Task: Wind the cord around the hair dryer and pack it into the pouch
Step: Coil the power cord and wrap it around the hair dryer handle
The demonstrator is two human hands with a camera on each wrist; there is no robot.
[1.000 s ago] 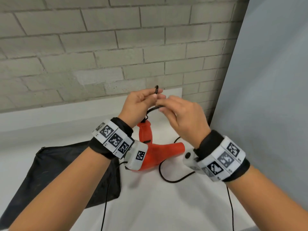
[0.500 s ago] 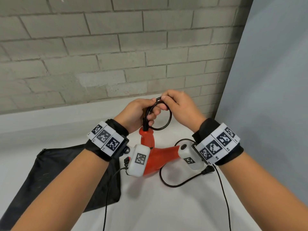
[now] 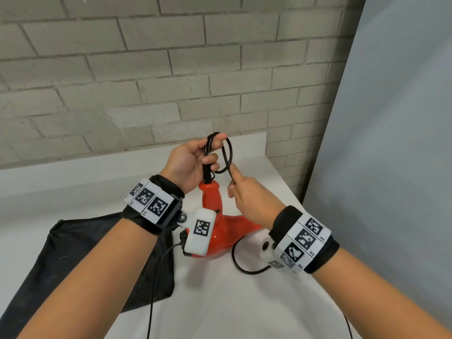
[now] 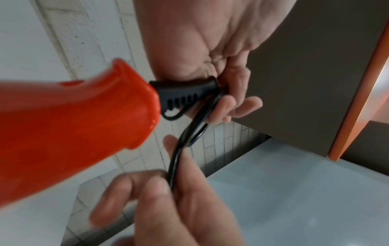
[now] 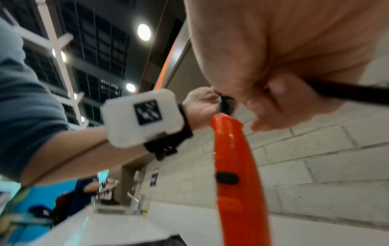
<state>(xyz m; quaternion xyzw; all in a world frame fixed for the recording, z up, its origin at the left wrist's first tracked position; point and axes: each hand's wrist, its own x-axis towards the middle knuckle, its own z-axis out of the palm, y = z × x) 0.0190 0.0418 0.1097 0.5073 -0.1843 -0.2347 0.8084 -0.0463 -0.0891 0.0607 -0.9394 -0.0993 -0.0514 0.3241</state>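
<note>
An orange-red hair dryer (image 3: 215, 216) stands on the white table (image 3: 232, 302) with its handle (image 4: 73, 129) pointing up. My left hand (image 3: 195, 160) grips a small coil of black cord (image 3: 226, 155) just above the handle end, at the black strain relief (image 4: 185, 94). My right hand (image 3: 244, 192) pinches the cord (image 4: 174, 166) just below and right of the loop. The rest of the cord (image 3: 242, 265) trails on the table near my right wrist. The black pouch (image 3: 85, 260) lies flat at the left, under my left forearm.
A grey brick wall (image 3: 146, 81) rises right behind the table. A pale grey panel (image 3: 391, 143) closes off the right side. A thin black cable (image 3: 151, 289) runs from the left wrist device toward the front edge.
The right hand has dropped from the top of the cord loop to a lower spot on the cord. The left hand now holds the coil higher above the handle.
</note>
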